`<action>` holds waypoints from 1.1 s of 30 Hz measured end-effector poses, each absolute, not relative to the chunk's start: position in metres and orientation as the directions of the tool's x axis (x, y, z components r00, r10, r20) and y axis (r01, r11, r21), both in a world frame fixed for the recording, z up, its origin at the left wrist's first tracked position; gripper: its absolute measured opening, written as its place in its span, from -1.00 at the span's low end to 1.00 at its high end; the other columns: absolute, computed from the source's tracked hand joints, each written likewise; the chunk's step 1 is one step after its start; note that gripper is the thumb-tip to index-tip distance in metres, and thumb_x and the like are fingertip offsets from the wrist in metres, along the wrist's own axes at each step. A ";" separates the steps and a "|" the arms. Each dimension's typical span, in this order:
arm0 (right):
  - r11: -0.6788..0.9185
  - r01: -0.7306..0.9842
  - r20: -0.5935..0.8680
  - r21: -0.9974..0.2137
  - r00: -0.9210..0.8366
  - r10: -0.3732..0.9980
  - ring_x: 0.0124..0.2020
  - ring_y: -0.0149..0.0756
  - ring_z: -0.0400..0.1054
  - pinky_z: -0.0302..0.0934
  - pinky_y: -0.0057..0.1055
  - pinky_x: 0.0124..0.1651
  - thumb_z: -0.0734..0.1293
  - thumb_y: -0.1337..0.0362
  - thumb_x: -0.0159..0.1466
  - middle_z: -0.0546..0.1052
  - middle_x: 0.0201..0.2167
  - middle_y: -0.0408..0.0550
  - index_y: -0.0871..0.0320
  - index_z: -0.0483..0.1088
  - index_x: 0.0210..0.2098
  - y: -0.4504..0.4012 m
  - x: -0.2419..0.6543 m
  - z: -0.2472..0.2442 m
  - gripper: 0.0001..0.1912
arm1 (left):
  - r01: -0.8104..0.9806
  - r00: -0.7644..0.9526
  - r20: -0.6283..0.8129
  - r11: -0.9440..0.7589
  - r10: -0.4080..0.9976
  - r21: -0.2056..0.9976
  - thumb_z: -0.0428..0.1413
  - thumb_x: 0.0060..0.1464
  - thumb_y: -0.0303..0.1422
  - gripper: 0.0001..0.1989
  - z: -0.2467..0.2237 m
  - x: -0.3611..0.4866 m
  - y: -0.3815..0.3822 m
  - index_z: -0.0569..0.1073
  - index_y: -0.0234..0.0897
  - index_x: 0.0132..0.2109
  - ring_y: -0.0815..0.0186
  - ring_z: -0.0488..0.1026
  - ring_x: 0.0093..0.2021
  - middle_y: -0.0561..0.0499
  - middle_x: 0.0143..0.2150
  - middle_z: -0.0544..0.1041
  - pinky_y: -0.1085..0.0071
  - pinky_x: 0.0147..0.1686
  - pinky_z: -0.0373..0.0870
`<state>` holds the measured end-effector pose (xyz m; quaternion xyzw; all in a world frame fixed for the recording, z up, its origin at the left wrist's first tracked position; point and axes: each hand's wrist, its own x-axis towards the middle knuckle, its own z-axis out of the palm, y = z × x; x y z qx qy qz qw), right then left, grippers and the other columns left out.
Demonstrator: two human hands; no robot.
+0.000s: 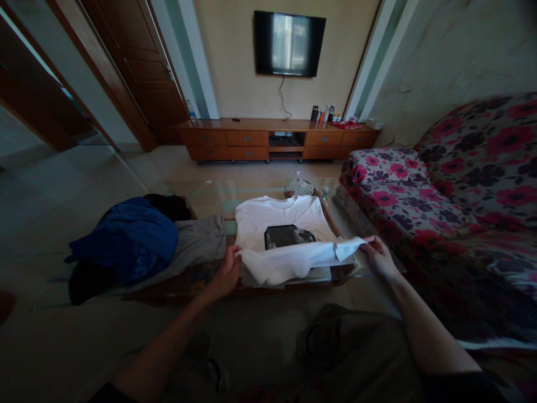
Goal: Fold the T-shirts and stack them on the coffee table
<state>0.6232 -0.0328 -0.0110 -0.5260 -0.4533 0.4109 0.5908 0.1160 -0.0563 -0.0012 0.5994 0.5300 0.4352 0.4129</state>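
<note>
My left hand [230, 270] and right hand [380, 258] each pinch an end of the white shirt's [289, 259] near edge, raised in drooping folds. Its far part lies lightly creased on the glass table [213, 197], a dark, black-bordered print [287, 236] showing.

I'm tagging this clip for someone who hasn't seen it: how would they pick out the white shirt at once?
In front of the television is a low glass table. The white shirt lies on it, its near edge held up between the left hand and the right hand. Unlike the blue garment and grey garment to its left, it is white, with a dark patch.
</note>
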 end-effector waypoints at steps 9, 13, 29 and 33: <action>0.031 0.249 -0.007 -0.968 -0.151 0.988 -0.23 -0.23 0.38 0.30 -0.35 -0.20 0.52 0.17 0.10 0.53 -0.19 -0.10 0.03 0.48 -0.04 -0.039 0.616 -0.006 -0.56 | 0.535 0.288 0.243 -0.366 0.926 0.761 0.16 -0.05 -0.45 -0.84 -0.003 0.111 -0.045 0.30 -0.20 -0.32 0.24 0.29 -0.20 0.04 -0.22 0.30 0.40 -0.20 0.19; 0.068 0.299 0.025 -0.952 -0.145 0.989 -0.21 -0.20 0.38 0.30 -0.32 -0.17 0.57 0.10 0.08 0.53 -0.21 -0.08 0.06 0.51 -0.19 -0.039 0.615 -0.001 -0.64 | 0.483 0.298 0.236 -0.359 0.925 0.799 0.11 -0.02 -0.46 -0.84 -0.008 0.107 -0.038 0.26 -0.22 -0.46 0.28 0.29 -0.29 0.05 -0.33 0.30 0.40 -0.28 0.16; 0.080 0.102 0.092 -0.992 0.121 0.988 -0.35 -0.30 0.35 0.30 -0.39 -0.24 0.47 -0.07 0.24 0.50 -0.39 -0.16 0.04 0.44 -0.35 -0.037 0.616 0.009 -0.67 | 0.270 0.283 0.075 -0.154 0.956 0.951 0.13 -0.08 -0.48 -0.82 0.019 0.105 -0.042 0.59 -0.23 -0.30 0.15 0.40 -0.11 -0.04 -0.19 0.51 0.36 -0.08 0.28; 0.100 -0.119 0.076 -0.988 0.196 0.978 -0.40 -0.30 0.34 0.32 -0.37 -0.26 0.44 -0.04 0.27 0.47 -0.41 -0.17 0.00 0.43 -0.28 -0.038 0.614 0.022 -0.73 | 0.181 0.251 0.060 -0.108 0.966 0.977 0.07 0.03 -0.44 -0.79 0.030 0.108 -0.048 0.52 -0.18 -0.17 0.17 0.38 -0.07 0.00 -0.15 0.50 0.37 -0.05 0.26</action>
